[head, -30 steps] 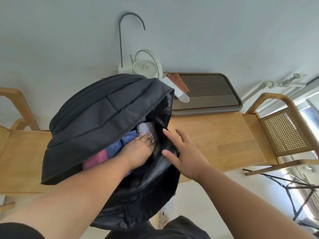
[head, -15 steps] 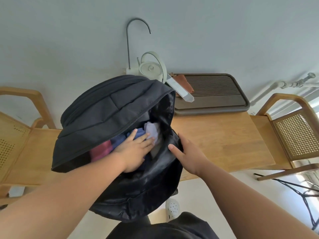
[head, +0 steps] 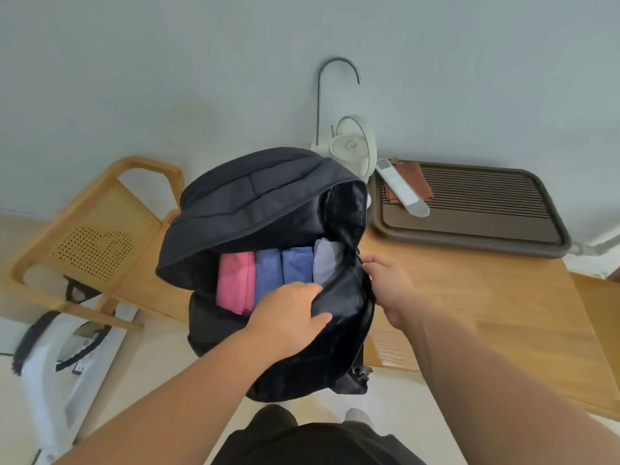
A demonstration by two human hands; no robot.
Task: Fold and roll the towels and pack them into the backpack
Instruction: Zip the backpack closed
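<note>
Wooden table [head: 469, 297] against a pale wall. The black backpack [head: 255, 203] stands at the near edge, with its lower part hanging past the edge toward the floor. Main compartment is unzipped and the flap is thrown back.

Four rolled towels sit inside, side by side: pink towel [head: 235, 283], blue towel [head: 267, 273], second blue towel [head: 297, 265], and grey towel [head: 323, 263] against the bag's right wall.

Hands:
- left hand [head: 288, 310] is on the near lip of the opening, thumb outside on the fabric, fingertips hidden behind it. Reads as a grip on the lip. It's just below the two blue rolls; can't tell if it touches them.
- right hand [head: 389, 286] has curled fingers pinching the right edge of the opening by the zip, just beside the grey towel. No contact that I can see.

Packing looks complete. My guess is that zipping up is next.

Risks:
- Only the two hands seem to steady the overhanging bag. Releasing both could let it slump or slide off and spill the rolls.
- The grey towel is tight to the zip line, so the slider could snag the cloth.
- Nothing ties the rolls. Forcing the flap down could loosen them.
- The kettle [head: 350, 146] and tray [head: 469, 238] are close behind, so a backward shove could knock them.
</note>
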